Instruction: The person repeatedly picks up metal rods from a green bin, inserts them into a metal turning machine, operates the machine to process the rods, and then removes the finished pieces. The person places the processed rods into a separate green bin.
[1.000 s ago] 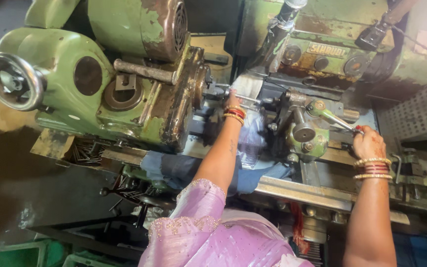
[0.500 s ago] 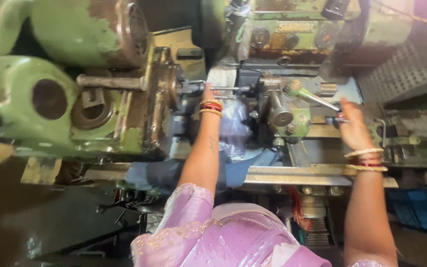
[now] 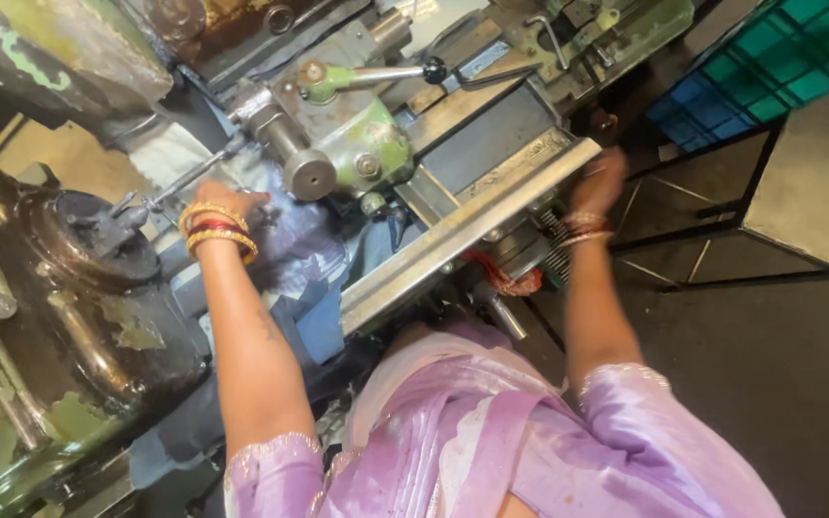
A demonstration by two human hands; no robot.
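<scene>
My left hand (image 3: 234,199), with gold and red bangles at the wrist, reaches into the gap between the dark chuck housing (image 3: 98,259) and the green tool post (image 3: 357,144) of a lathe. It lies beside a thin metal rod (image 3: 184,177) and over a bluish plastic sheet (image 3: 304,245); its fingers are hidden. My right hand (image 3: 597,182), blurred, is at the front right edge of the lathe carriage, just past the long steel bed rail (image 3: 462,230). Whether it grips anything does not show.
A lever with a black knob (image 3: 431,69) sticks out above the tool post. Blue and green plastic crates (image 3: 769,67) stand at the upper right. A grey metal table (image 3: 817,182) on a dark frame stands to the right, over the dark floor (image 3: 769,384).
The view has swung and tilted strongly. My right hand has left the handle by the tool post and dropped to the carriage's front edge. My left hand stays near the chuck.
</scene>
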